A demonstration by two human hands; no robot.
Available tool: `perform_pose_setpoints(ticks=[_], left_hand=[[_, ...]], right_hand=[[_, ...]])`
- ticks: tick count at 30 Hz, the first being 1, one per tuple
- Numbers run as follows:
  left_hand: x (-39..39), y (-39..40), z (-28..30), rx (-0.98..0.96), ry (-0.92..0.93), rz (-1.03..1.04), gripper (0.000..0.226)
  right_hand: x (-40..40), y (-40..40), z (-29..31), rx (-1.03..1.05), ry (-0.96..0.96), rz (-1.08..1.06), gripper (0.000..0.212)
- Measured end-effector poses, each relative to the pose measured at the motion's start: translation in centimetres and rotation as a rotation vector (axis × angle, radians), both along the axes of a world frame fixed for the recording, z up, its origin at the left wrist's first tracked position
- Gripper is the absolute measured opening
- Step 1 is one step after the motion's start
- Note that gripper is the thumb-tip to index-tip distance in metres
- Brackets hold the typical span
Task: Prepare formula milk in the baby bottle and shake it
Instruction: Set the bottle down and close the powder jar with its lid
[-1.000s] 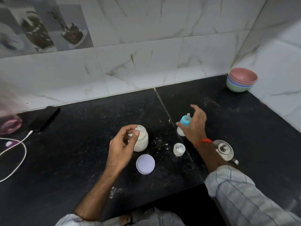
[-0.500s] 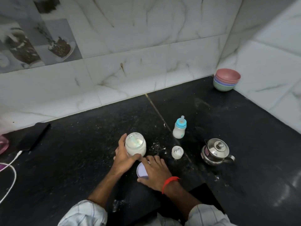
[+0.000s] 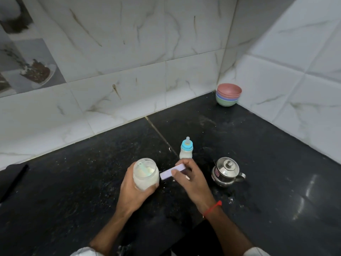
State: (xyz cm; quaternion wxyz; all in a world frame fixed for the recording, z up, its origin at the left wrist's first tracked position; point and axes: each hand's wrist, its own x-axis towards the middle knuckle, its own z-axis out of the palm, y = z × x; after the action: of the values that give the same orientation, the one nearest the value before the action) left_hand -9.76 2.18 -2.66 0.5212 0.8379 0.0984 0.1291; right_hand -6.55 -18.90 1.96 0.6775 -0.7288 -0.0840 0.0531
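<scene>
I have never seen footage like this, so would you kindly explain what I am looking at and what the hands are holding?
There is no machine here: a camera worn on a person's head looks down at their two bare hands over a black counter. The left hand grips an open jar of white powder with a scoop inside. The right hand holds the jar's pale purple lid beside it. Behind stands a capped baby bottle holding milk, a small steel kettle to its right, and stacked bowls in the corner.
</scene>
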Motion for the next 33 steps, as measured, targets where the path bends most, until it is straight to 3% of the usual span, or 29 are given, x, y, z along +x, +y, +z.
perform_pose_setpoints(ticks=[2, 6, 9, 11, 14, 17, 33], left_hand=[[0.1, -0.9, 0.8, 0.050, -0.064, -0.074, 0.091], [0.7, -2.8, 2.6, 0.105, -0.086, -0.192, 0.100], [0.7, -3.5, 3.4, 0.136, -0.059, -0.228, 0.107], [0.6, -3.7, 3.7, 0.166, -0.042, -0.247, 0.109], [0.3, -3.8, 4.4, 0.231, -0.040, -0.297, 0.103], [0.1, -4.2, 5.4, 0.296, -0.070, -0.344, 0.099], [-1.2, -4.7, 7.4, 0.409, -0.087, -0.416, 0.093]], right_hand=[[0.5, -0.3, 0.9, 0.090, -0.004, -0.003, 0.023], [0.8, -0.5, 1.2, 0.033, -0.137, 0.079, 0.032], [1.0, -1.6, 1.8, -0.078, -0.200, 0.141, 0.036], [1.4, -2.9, 2.9, -0.173, -0.190, 0.235, 0.050], [2.3, -4.8, 4.9, -0.357, -0.229, 0.394, 0.072], [3.4, -6.1, 6.5, -0.542, -0.283, 0.536, 0.078], [3.7, -7.0, 8.0, -0.558, -0.374, 0.592, 0.083]])
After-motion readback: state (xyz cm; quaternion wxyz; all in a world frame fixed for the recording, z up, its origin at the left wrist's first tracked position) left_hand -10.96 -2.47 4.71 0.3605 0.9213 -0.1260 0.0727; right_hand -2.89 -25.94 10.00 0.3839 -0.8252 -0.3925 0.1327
